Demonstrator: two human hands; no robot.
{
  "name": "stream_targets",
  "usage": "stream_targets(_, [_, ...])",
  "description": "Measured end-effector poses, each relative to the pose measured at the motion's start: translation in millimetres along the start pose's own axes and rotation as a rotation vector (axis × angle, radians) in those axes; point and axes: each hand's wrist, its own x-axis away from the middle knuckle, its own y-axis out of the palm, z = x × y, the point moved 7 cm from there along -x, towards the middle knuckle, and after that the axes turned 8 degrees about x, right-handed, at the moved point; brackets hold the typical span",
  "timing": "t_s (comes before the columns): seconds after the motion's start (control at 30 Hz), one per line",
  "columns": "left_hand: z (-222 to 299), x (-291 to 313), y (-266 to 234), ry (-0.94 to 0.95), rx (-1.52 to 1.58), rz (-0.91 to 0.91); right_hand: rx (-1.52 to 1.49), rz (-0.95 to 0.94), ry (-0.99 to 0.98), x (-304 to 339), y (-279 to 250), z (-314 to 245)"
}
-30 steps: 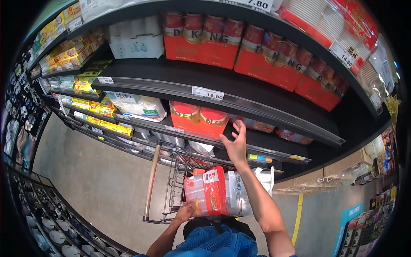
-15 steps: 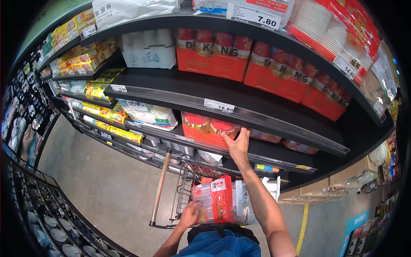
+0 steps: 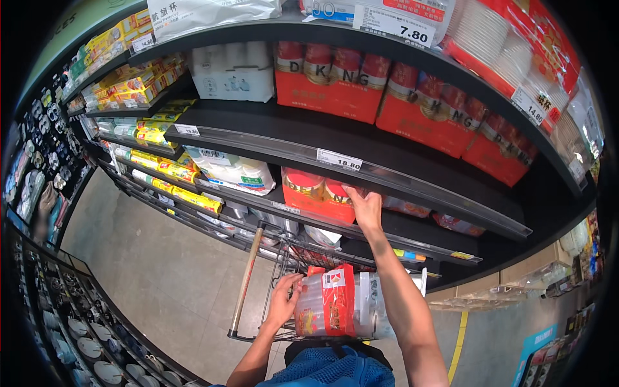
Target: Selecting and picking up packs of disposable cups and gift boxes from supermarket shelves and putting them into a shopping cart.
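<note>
Reaching toward the centre of the dial, the right hand [image 3: 367, 209] has closed the gap that showed beside the red pack [image 3: 302, 200]. A second ago its fingers were spread in the air just off that pack's right end; now the thumb lies over the front face and the fingers bend around at three o'clock. I judge that the reach has become contact, but whether the fingers pinch firmly cannot be told, since their tips are hidden. The pack sits on the shelf, with no clear shift along it, so its weight is probably borne there.

The left hand [image 3: 285, 300], between six and seven o'clock, has slid from the lower corner of the clear bag with a red band [image 3: 337, 303] up toward its upper-left corner. Its fingers are loosely curled, apparently gripping nothing; whether they touch the bag is unclear. That bag lies in the shopping cart [image 3: 250, 274] at six o'clock. White wrapped rolls [image 3: 242, 174] stand left of the pack, between nine and ten.
</note>
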Motion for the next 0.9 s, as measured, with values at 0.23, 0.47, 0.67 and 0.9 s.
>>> stream_targets(0.23, [55, -61, -45, 0.223, -0.194, 0.209, -0.003, 0.143, -0.301, 10, -8, 12])
stream_targets(0.47, [97, -181, -74, 0.261, 0.035, 0.282, 0.119, 0.083, -0.208, 14, -14, -16])
stream_targets(0.67, [71, -227, -47, 0.308, 0.372, 0.196, 0.052, -0.088, 0.045, 0, -2, -5])
stream_targets(0.9, [90, -222, -63, 0.25, 0.059, 0.29, -0.002, -0.073, -0.033, 1, 1, -4])
